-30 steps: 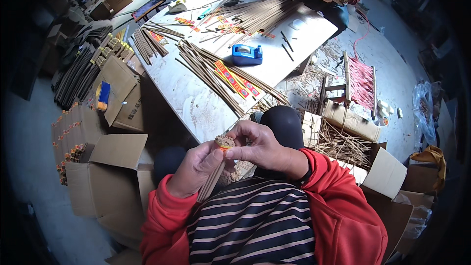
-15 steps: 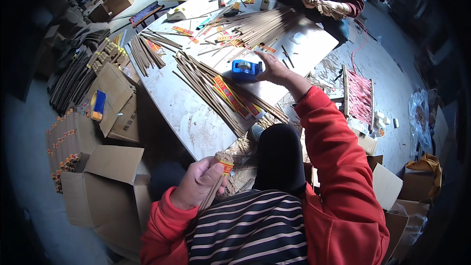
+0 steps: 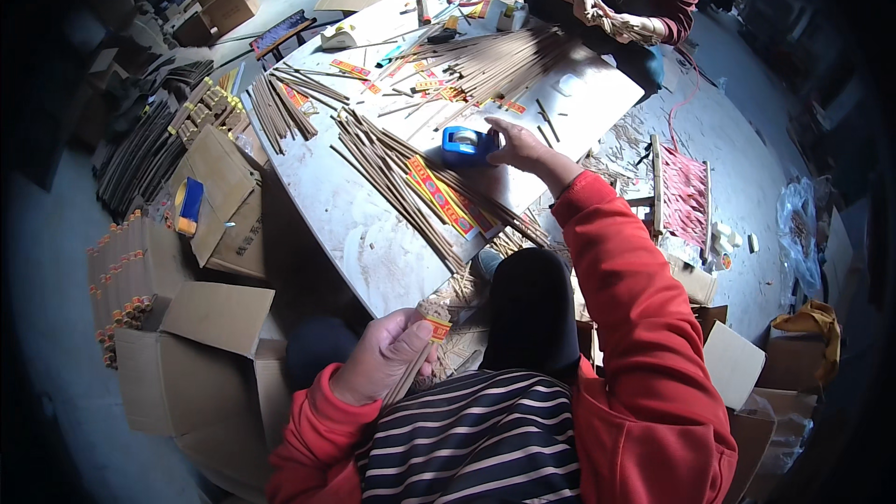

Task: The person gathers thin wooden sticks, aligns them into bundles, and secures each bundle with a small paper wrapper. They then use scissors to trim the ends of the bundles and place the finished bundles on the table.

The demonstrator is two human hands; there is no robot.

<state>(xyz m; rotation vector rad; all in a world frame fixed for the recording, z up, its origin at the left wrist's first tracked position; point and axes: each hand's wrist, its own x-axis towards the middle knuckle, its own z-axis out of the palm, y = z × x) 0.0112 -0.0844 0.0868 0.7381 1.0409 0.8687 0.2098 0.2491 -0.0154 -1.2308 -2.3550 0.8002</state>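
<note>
Right hand [image 3: 519, 145] is stretched out, fingers resting on the blue tape dispenser [image 3: 467, 145]; left hand [image 3: 387, 355] clenches a stick bundle [image 3: 422, 347], angled up toward the table [image 3: 355, 224].

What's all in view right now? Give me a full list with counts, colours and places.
table: one, pale and worn, centre.
tape dispenser: one, blue, mid-table, under the right hand.
loose stick piles: several, tan, spread over the table.
paper labels: several, red and yellow, beside the sticks.
stick bundle: one, tan with a red and yellow label, in the left hand.
cardboard boxes: several, brown, on the floor at left; more at right.
packed bundles: many, tan with orange tips, far left.
co-worker: one, dark red top, far end of the table, handling sticks.
left hand: closed around the bundle, near the lap.
right hand: stretched out, on the dispenser.
</note>
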